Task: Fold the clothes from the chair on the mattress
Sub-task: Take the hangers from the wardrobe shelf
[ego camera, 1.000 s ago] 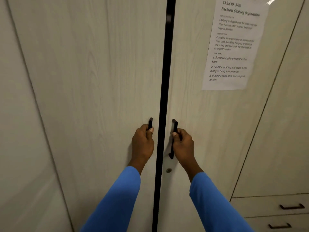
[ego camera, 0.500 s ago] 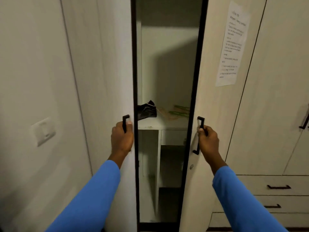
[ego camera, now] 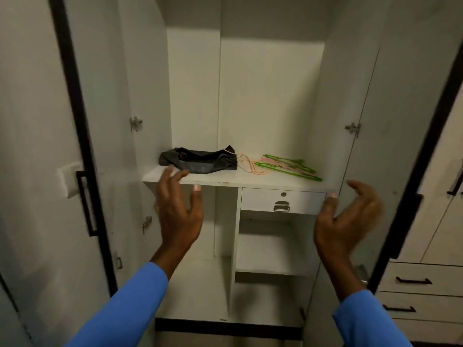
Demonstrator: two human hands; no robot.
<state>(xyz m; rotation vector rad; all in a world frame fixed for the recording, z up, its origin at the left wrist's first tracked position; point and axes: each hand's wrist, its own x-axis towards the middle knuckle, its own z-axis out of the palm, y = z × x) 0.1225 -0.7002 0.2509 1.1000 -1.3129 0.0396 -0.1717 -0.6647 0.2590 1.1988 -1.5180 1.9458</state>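
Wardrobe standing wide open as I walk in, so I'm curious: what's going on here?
A person in blue sleeves stands at the open wardrobe. Their left grip and right grip are raised in front of its shelf, fingers loose, holding nothing. On the shelf lie a dark cloth bag at the left and green hangers at the right; neither is held.

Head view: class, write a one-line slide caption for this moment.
Open wardrobe, its shelf holding dark cloth and green hangers, with the left hand and right hand both open before it.
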